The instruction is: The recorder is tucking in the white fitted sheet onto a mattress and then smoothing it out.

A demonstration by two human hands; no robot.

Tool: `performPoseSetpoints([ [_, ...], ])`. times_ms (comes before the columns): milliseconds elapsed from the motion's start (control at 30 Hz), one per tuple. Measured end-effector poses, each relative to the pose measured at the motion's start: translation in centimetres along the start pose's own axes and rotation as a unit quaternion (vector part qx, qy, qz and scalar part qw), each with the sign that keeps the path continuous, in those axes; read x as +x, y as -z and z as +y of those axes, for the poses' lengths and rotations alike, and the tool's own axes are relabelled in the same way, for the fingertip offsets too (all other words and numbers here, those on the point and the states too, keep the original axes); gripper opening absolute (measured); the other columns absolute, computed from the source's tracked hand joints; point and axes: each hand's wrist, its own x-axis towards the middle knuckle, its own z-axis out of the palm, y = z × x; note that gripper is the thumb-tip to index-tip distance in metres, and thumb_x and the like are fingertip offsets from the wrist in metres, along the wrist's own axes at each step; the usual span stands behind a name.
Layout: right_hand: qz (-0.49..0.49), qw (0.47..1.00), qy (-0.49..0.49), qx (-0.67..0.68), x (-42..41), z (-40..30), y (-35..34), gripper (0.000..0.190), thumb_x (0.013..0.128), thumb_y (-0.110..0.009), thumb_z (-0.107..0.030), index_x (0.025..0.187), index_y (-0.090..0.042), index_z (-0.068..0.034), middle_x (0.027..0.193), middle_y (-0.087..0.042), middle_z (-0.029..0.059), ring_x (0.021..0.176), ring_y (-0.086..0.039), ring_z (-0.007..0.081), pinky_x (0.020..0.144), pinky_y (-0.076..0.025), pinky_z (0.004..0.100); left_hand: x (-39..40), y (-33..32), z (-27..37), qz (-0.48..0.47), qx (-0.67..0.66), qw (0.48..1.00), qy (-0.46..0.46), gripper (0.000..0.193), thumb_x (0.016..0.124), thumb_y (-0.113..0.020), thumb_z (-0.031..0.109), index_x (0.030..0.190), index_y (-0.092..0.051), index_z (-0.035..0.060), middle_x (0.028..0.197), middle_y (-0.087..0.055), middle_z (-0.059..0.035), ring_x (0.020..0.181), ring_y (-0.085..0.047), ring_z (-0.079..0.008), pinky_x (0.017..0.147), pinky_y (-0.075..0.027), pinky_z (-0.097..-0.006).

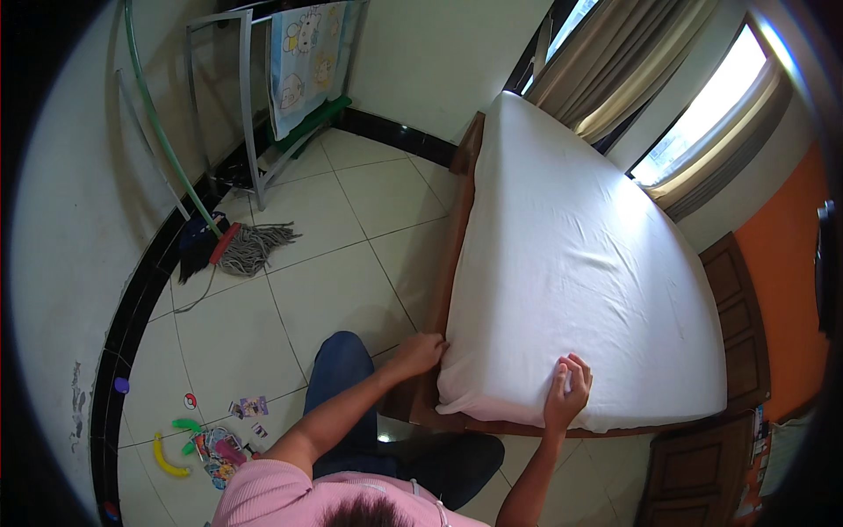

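A mattress under a white fitted sheet (553, 263) lies in a brown wooden bed frame (459, 227). At the near left corner, my left hand (419, 354) is at the sheet's side edge, where the mattress meets the frame; its fingertips are hidden there, so a grip cannot be made out. Farther right, my right hand (571, 388) rests on top of the sheet near its front edge, fingers curled and slightly apart. Small wrinkles cross the middle of the sheet. Its lower edge hangs loosely along the front side.
A string mop (253, 249) and a black broom (197, 247) lean by the left wall. Behind them stands a metal rack (247, 99) with a printed towel (306, 66). Toys and cards (220, 454) lie on the floor at lower left. A wooden cabinet (695, 474) stands at lower right.
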Motion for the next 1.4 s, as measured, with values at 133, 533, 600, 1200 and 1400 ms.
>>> performPoseSetpoints([
  [133, -0.003, 1.000, 0.001, 0.000, -0.2, -0.1, 0.1, 0.011, 0.085, -0.059, -0.006, 0.092, -0.067, -0.001, 0.105, -0.064, 0.0132, 0.097, -0.058, 0.0304, 0.086, -0.045, 0.0399, 4.8, 0.5, 0.4, 0.168, -0.204, 0.964, 0.036, 0.039, 0.095, -0.047, 0.032, 0.106, -0.059, -0.0028, 0.090, -0.064, -0.0250, 0.086, -0.063, -0.0374, 0.077, -0.048, -0.0419],
  [533, 0.016, 0.999, -0.006, -0.041, 0.2, -0.8, -0.6, 0.007, 0.080, -0.061, -0.005, 0.086, -0.066, -0.004, 0.100, -0.064, 0.0117, 0.093, -0.057, 0.0306, 0.083, -0.045, 0.0412, 8.1, -1.0, 1.6, 0.042, -0.257, 0.958, 0.122, 0.054, 0.100, -0.038, 0.041, 0.124, -0.052, -0.0059, 0.122, -0.059, -0.0172, 0.114, -0.053, -0.0258, 0.100, -0.038, -0.0326],
  [600, 0.023, 0.998, 0.001, -0.056, 0.5, -0.8, -0.8, 0.007, 0.078, -0.062, -0.007, 0.085, -0.065, -0.006, 0.099, -0.063, 0.0105, 0.094, -0.056, 0.0304, 0.084, -0.044, 0.0413, 8.7, 0.3, 1.1, -0.013, -0.332, 0.938, 0.098, 0.065, 0.098, -0.036, 0.049, 0.133, -0.042, -0.0051, 0.133, -0.048, -0.0195, 0.125, -0.044, -0.0287, 0.104, -0.034, -0.0357],
  [1200, 0.016, 0.995, 0.007, -0.098, 0.6, -1.1, -1.0, 0.009, 0.079, -0.065, -0.013, 0.087, -0.065, -0.009, 0.100, -0.060, 0.0086, 0.098, -0.055, 0.0298, 0.084, -0.043, 0.0419, 5.4, 1.0, 3.4, -0.110, -0.457, 0.876, 0.109, 0.099, 0.089, -0.030, 0.073, 0.148, -0.011, -0.0052, 0.155, -0.015, -0.0198, 0.144, -0.013, -0.0288, 0.116, -0.011, -0.0375],
  [1400, 0.005, 0.997, 0.016, -0.077, 0.5, -0.4, -0.6, 0.012, 0.081, -0.064, -0.014, 0.090, -0.066, -0.009, 0.102, -0.061, 0.0095, 0.098, -0.055, 0.0292, 0.085, -0.043, 0.0416, 2.2, -0.4, 3.8, -0.068, -0.394, 0.915, 0.060, 0.095, 0.092, -0.037, 0.065, 0.148, -0.003, -0.0044, 0.155, -0.010, -0.0220, 0.144, -0.011, -0.0290, 0.116, -0.010, -0.0375],
])
